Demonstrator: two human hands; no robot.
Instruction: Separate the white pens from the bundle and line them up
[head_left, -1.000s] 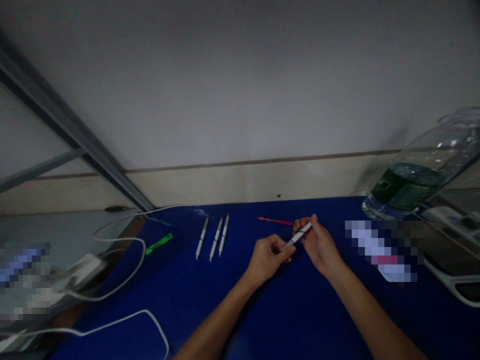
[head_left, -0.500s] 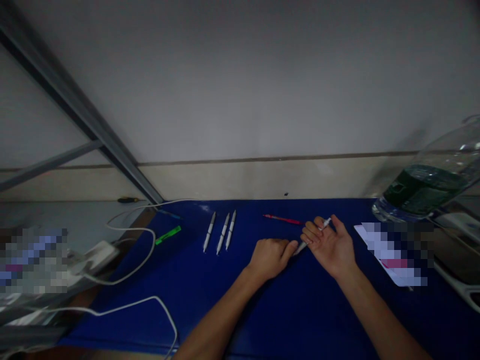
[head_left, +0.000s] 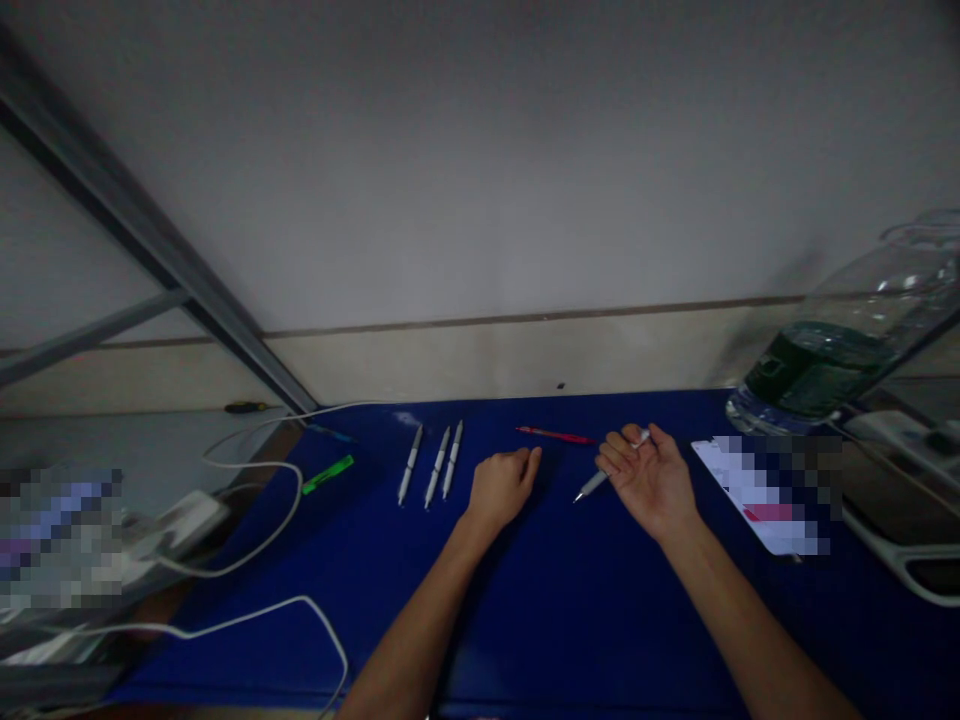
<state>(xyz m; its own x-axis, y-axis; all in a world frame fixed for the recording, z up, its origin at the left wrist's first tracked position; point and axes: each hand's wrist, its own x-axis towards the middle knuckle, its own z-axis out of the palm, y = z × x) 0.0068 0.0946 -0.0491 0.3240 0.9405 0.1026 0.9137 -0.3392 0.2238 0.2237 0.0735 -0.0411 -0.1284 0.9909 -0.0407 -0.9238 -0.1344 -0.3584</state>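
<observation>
My right hand (head_left: 651, 480) is palm up with its fingers curled round a white pen (head_left: 595, 484). The pen's metal tip points down and left, and its other end shows near my thumb. My left hand (head_left: 504, 488) is apart from that pen, back upward and closed; the curled fingers hide whatever they may hold. Left of it, three white pens lie side by side: the left one (head_left: 410, 465), the middle one (head_left: 437, 467) and the right one (head_left: 453, 460). A red pen (head_left: 556, 435) lies behind my hands.
On the blue tabletop (head_left: 540, 620) lie a green plastic piece (head_left: 328, 474) and a blue pen-like item (head_left: 330, 432) at left. A white cable (head_left: 262, 608) crosses the left side. At right are a phone (head_left: 720, 475) and a large bottle (head_left: 817, 365).
My left hand has moved left, away from the white pen, uncovering its tip. My right hand still holds the pen. The whole view has shifted slightly.
</observation>
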